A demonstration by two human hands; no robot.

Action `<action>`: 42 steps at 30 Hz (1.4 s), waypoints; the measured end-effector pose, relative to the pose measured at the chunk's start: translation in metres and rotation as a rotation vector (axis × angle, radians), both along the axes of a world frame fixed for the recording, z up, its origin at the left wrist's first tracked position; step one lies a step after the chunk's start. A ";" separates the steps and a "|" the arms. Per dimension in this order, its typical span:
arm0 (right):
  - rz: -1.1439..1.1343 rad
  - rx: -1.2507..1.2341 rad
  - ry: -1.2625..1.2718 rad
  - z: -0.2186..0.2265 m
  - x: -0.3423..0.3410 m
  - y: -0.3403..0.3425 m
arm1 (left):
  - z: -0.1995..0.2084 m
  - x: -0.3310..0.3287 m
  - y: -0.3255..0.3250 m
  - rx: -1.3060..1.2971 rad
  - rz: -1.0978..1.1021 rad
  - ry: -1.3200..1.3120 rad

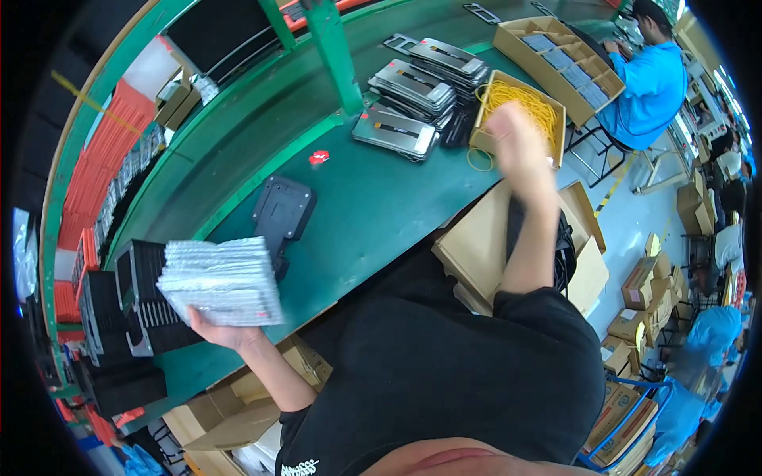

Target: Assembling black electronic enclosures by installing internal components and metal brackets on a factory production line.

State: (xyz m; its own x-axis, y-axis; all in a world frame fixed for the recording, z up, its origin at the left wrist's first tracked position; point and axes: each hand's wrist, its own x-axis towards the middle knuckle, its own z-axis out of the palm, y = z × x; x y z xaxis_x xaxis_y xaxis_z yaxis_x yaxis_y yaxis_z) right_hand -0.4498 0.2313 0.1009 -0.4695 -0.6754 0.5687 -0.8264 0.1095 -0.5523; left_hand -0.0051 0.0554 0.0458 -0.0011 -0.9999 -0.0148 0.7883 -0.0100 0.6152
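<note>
On the left, my left hand (218, 329) grips a stack of silvery bubble-wrap pouches (218, 278) from below, fingers partly hidden under it. The stack is tilted above the bench edge, beside black slotted racks (155, 305). My right hand (520, 147) is raised at the near side of an open cardboard box (562, 135) full of yellow rubber bands (533, 107). Motion smears its fingers, so whether they hold a band is unclear. One loose loop of band (479, 159) hangs at the box's corner.
Piles of grey flat metal panels (394, 131) lie on the green bench (357, 190), near a black plastic fixture (282, 208) and a red tag (319, 157). A divided carton (520, 40) stands beyond. A co-worker in blue (652, 87) sits at the far right. Open cartons (476, 234) sit below the bench.
</note>
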 end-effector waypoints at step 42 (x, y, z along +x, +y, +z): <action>0.980 -0.021 -1.160 -0.165 0.164 -0.140 | -0.042 -0.065 -0.006 -0.635 0.068 -1.111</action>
State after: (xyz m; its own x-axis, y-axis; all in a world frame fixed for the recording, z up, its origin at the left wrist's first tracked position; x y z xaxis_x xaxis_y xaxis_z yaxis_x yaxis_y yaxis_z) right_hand -0.2854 0.0913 -0.0637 -0.0348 -0.9737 0.2250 0.3132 -0.2245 -0.9228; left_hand -0.0704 0.0492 0.0037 -0.2442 -0.8292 0.5029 -0.1624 0.5462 0.8218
